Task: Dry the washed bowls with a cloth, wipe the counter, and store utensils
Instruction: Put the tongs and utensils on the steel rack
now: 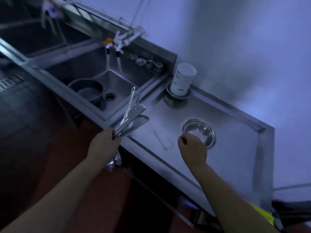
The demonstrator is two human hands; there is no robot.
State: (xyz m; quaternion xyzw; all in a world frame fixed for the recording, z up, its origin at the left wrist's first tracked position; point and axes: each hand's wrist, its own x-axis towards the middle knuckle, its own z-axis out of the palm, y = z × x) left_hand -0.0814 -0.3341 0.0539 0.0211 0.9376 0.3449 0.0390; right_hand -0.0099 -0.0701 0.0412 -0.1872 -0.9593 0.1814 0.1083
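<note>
My left hand (105,143) grips a bundle of metal utensils (130,115) by their lower ends, and they fan up and away over the counter's near-left edge. My right hand (191,148) hovers with curled fingers over the steel counter (235,157), just in front of a shiny steel bowl (200,132), and holds nothing that I can see. A stack of white bowls (182,81) stands on a steel plate (170,95) at the counter's far corner. The picture is dim and blurred.
A steel sink (117,81) left of the counter holds a dark round pot (87,89) beside the drain. Taps (116,44) hang above it. Several small steel cups (149,63) line the sink's back ledge. A second basin (33,37) lies further left. The wall (235,39) backs the counter.
</note>
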